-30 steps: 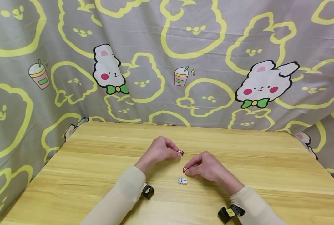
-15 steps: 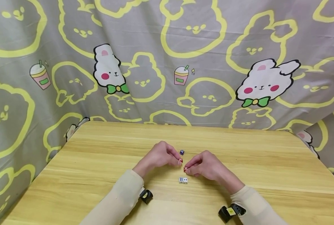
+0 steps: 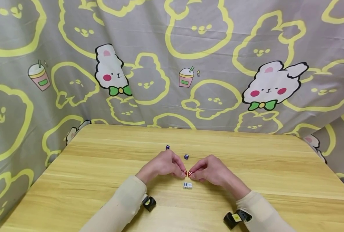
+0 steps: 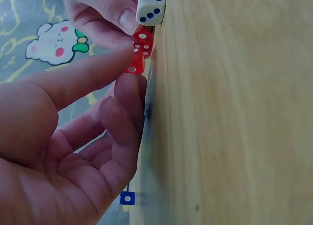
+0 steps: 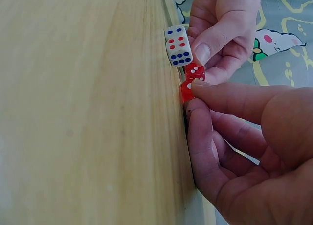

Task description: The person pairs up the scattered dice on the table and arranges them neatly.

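Between thumb and fingers my left hand (image 3: 164,164) pinches a red die (image 4: 135,66) with white dots, low over the table. Facing it, my right hand (image 3: 211,170) pinches another red die (image 5: 188,90). In the head view the two red dice are side by side with a narrow gap. Two white dice (image 3: 187,185) with blue dots stand together just in front of them, on the near side. Behind the hands sits a blue die (image 3: 186,157). A second blue die (image 3: 167,147) lies farther back, beyond my left hand's knuckles.
The wooden table (image 3: 108,141) reaches back to a grey curtain (image 3: 160,38) printed with yellow outlines and rabbits. Black wrist cameras (image 3: 149,203) are strapped over both light sleeves (image 3: 121,201).
My left hand has brought its red die toward me, from beside the blue die to beside the other red die. The far blue die has come into view. My right hand stays nearly still.
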`<action>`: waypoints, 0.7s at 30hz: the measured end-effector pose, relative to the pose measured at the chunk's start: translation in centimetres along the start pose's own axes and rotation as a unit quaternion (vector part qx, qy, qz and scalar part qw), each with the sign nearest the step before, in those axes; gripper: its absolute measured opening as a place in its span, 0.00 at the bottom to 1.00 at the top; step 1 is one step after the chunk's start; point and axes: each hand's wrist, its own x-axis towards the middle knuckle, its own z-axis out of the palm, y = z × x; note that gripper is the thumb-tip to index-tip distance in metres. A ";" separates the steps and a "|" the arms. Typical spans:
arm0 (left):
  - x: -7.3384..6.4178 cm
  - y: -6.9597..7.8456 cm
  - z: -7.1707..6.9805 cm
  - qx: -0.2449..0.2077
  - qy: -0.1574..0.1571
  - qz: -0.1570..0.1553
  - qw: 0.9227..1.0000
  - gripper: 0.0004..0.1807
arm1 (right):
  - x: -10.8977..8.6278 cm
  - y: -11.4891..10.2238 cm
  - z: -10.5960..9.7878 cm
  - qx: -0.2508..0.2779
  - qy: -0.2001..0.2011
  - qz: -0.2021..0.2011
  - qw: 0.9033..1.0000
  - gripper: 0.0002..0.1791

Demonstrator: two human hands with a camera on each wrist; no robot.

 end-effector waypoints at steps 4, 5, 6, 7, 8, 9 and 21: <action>0.2 0.0 0.1 0.008 -0.003 -0.004 1.000 0.08 | 0.0 0.1 0.1 0.001 0.000 0.002 1.000 0.08; 0.2 0.0 0.2 0.010 -0.003 -0.006 1.000 0.09 | 0.0 0.1 0.1 0.002 0.000 0.001 1.000 0.08; 0.2 0.0 0.2 0.012 -0.002 -0.007 1.000 0.09 | 0.0 0.1 0.1 0.002 0.000 0.001 1.000 0.08; 0.2 0.1 0.3 0.013 -0.002 -0.008 1.000 0.09 | 0.0 0.1 0.1 0.003 0.000 0.002 1.000 0.08; 0.2 0.1 0.3 0.014 -0.001 -0.008 1.000 0.09 | 0.1 0.1 0.1 0.004 -0.001 0.001 1.000 0.08; 0.2 0.2 0.3 0.013 -0.001 -0.009 1.000 0.09 | 0.1 0.1 0.1 0.003 0.000 0.002 1.000 0.08; 0.1 0.2 0.6 0.029 0.010 -0.010 0.999 0.10 | 0.2 0.2 0.1 0.008 0.002 0.000 1.000 0.09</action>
